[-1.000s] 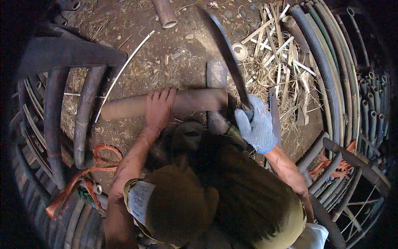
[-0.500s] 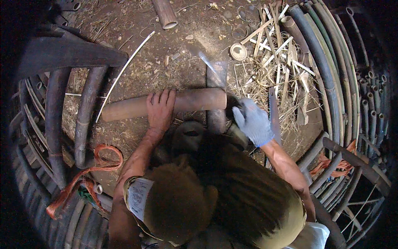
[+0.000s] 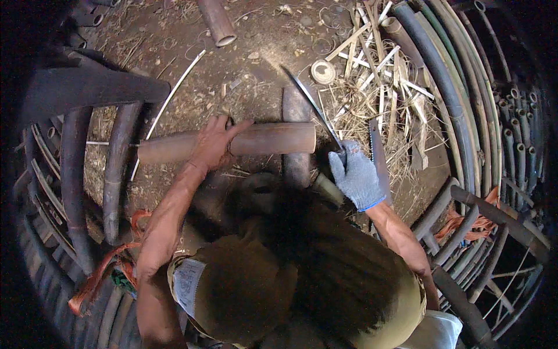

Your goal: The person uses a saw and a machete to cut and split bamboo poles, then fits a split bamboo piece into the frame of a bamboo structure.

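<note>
A thick brown bamboo tube [image 3: 273, 139] lies crosswise in front of me, its right part resting over a short dark log [image 3: 297, 107]. My bare left hand [image 3: 213, 141] grips the tube left of its middle, fingers over the top and thumb side toward the right. In a grey glove, my right hand [image 3: 358, 177] is closed around the handle of a long, narrow knife [image 3: 317, 109]. Its blade slants up and to the left, past the tube's cut right end and apart from it. The handle is mostly hidden by the glove.
Beside my right hand lies a handsaw [image 3: 378, 148]. Split bamboo strips and shavings [image 3: 401, 99] heap up behind it. Long poles [image 3: 447, 87] line the right. Dark bamboo posts [image 3: 119, 168] and an orange strap [image 3: 102, 273] are on the left. Another tube [image 3: 216, 23] lies far off.
The knife, blurred before, now shows clearly, its blade swung clear of the tube's right end. My left hand has shifted slightly left and its fingers have spread on the tube.
</note>
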The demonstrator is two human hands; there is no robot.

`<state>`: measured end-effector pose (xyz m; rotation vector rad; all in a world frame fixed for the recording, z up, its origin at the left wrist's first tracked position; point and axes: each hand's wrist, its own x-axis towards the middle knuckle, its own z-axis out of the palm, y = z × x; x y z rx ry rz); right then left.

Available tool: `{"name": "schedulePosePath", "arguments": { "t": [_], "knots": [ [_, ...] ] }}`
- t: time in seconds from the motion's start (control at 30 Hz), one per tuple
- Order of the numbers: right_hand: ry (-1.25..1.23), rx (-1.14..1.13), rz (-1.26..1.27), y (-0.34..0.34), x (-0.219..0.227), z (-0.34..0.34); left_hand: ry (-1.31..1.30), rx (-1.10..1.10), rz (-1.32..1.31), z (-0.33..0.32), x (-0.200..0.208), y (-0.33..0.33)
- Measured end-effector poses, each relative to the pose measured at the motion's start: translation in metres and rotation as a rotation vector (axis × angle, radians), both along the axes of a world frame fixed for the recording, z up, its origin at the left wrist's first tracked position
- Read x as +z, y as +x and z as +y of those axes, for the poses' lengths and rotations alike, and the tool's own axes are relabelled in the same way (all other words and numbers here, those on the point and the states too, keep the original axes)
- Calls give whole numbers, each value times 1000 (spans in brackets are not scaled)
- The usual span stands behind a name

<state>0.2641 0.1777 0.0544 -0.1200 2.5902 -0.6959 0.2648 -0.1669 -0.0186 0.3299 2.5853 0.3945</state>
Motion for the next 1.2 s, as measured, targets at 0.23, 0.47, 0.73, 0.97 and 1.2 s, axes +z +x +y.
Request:
{"name": "schedulePosePath", "arguments": {
  "t": [0.23, 0.47, 0.73, 0.97, 1.2],
  "knots": [
    [-220, 38, 308, 1, 34, -25, 92, 11, 3, -6, -10, 4],
    [174, 108, -88, -10, 2, -17, 124, 5, 131, -5, -8, 0],
    [-216, 121, 231, 4, 39, -25, 149, 31, 117, -4, -3, 2],
    [6, 34, 105, 0, 24, -21, 47, -28, 171, -8, -21, 11],
    [281, 191, 10, -2, -9, -8, 67, 3, -13, -1, 6, -3]
  ]
}}
